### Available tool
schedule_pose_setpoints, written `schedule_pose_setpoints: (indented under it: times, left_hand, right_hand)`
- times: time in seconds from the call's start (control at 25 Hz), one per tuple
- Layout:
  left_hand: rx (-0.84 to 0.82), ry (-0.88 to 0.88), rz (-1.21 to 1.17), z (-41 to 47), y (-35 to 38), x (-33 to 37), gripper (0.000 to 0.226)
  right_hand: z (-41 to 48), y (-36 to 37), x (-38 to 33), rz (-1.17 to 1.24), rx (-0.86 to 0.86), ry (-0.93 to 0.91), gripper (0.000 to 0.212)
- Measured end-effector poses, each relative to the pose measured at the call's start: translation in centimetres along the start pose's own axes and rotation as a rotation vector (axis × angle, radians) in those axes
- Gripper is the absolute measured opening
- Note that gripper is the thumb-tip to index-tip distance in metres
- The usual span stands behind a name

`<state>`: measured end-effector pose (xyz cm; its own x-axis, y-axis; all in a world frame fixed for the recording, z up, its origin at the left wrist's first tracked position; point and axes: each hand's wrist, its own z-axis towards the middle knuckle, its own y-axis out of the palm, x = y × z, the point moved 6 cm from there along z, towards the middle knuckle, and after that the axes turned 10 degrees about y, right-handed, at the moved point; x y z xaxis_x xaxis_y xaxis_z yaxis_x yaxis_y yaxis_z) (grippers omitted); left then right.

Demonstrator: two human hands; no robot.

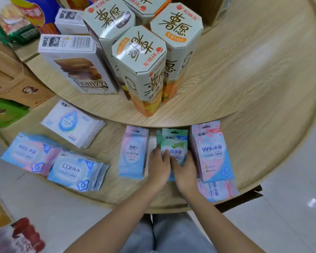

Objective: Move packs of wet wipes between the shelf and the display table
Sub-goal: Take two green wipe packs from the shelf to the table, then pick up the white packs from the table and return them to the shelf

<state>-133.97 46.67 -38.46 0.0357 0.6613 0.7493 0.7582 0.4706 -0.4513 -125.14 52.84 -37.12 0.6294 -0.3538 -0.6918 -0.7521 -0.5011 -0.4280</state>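
Evidently squaring up a row: left hand point(158, 167) and right hand point(185, 170) curl their fingers point(165, 155) round the green pack point(174, 141), low centre frame, between lilac pack point(133, 152) and pink pack point(211, 152) on the bench point(108, 189), label outward.

Single wide-angle view from the wearer's head, facing forward and steeply down, close above the left hand point(158, 168) and right hand point(185, 170) gripping a green wipes pack point(174, 141) over the table point(254, 79); rims possibly bowed by the lens.

green pack point(174, 141) partly covered, red packet point(24, 234) cropped
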Motion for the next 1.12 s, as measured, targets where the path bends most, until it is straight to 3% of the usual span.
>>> schedule_pose_setpoints:
  times: [0.28,0.44,0.56,0.68,0.84,0.92,1.04,1.12]
  left_hand:
    - [-0.094,-0.128,-0.229,0.7,-1.2,0.8,0.020]
    - [-0.127,-0.002,-0.147,-0.1,-4.9,2.1,0.018]
    - [-0.095,0.079,-0.215,-1.7,-10.0,1.9,0.026]
    - [0.003,0.142,-0.292,-1.7,-18.5,0.9,0.025]
    - [0.110,0.160,-0.101,4.4,-30.6,-2.8,0.018]
    - [0.052,0.103,0.075,8.8,-34.3,-5.2,0.045]
    - [-0.126,0.158,0.504,13.7,-34.8,-7.2,0.081]
    - [-0.207,0.142,0.569,15.5,-34.1,-9.1,0.108]
  right_hand:
    - [0.7,0.7,-0.1,-0.134,-0.036,0.110,0.044]
    - [-2.1,-0.9,-2.5,-0.178,0.023,-0.051,0.036]
    - [-5.3,-0.9,-5.0,-0.247,0.009,-0.156,0.036]
    - [-7.8,2.3,-7.5,-0.155,-0.127,-0.113,0.025]
    - [-7.2,10.5,-10.4,-0.124,-0.206,-0.059,0.014]
    - [-6.5,15.3,-10.9,-0.046,-0.199,0.062,0.014]
    - [-5.9,20.4,-10.6,0.090,-0.151,0.218,0.027]
    - [-5.9,22.8,-10.2,0.112,-0.124,0.278,0.033]
